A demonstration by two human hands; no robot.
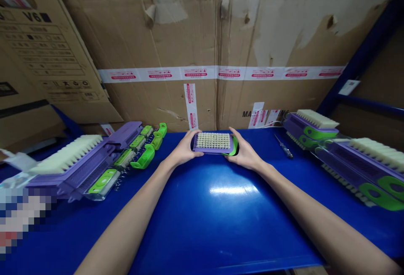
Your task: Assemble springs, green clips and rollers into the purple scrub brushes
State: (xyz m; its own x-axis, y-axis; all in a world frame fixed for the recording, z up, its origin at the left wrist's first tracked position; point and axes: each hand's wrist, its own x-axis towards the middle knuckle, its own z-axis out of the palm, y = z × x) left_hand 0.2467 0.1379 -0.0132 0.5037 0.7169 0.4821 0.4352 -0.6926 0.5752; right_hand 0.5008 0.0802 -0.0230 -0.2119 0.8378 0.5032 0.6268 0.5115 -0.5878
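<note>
A purple brush (pixel 213 141) with pale bristle tufts facing me is held up over the far middle of the blue table. My left hand (pixel 184 146) grips its left end, thumb along the lower edge. Around the right end, where a green part (pixel 235 145) shows, my right hand (pixel 244 151) is closed. The brush's back is hidden from me. To the right of my right hand a screwdriver (pixel 283 146) with a see-through handle lies on the table.
Purple brush parts (pixel 72 165) stand at the left, beside several green pieces (pixel 143 157). Finished-looking purple and green brushes (pixel 356 161) are stacked at the right. Behind the blue table (pixel 202 233) rises a cardboard wall (pixel 158 43); a blue metal post (pixel 353 52) stands at right.
</note>
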